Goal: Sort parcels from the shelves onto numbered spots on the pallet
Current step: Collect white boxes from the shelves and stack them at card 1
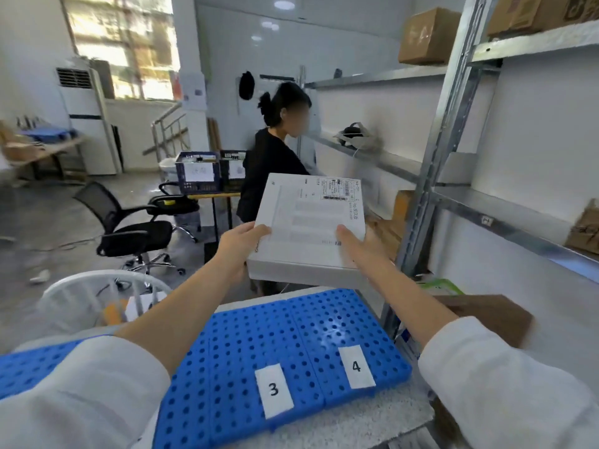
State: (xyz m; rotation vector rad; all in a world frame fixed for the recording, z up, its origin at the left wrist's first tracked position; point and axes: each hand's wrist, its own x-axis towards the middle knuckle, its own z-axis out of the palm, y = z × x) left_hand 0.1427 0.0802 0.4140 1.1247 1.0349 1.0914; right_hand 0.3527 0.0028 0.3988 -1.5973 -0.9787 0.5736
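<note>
One grey metal shelving rack (453,124), right of the scene, several tiers; brown cardboard boxes (428,35) on the upper and lower tiers.

One blue perforated plastic pallet (291,335), lying on a speckled grey table (372,422) beside the rack. No parcel shows on the visible spots; its left part is hidden behind a sleeve.

One flat white cardboard parcel (311,228), printed shipping label at its far right corner. It is held in the air, roughly level, above and beyond the pallet's far edge and apart from it. The label print is too small to read.

Two hands. The left hand (241,241) grips the parcel's near left edge and the right hand (356,244) its near right edge. The fingers (343,231) are curled round the box, thumbs on top, the rest hidden underneath.

Two white paper tags, "3" (274,389) and "4" (356,366), at the pallet's near edge.

Step in hand, as judged: carrying a parcel from the shelves to the pallet, not yet placed. The next move calls for matching the parcel's number to a tag, then drawing the box back over that spot and lowering it flat before letting go. Which spot applies cannot be told.
</note>
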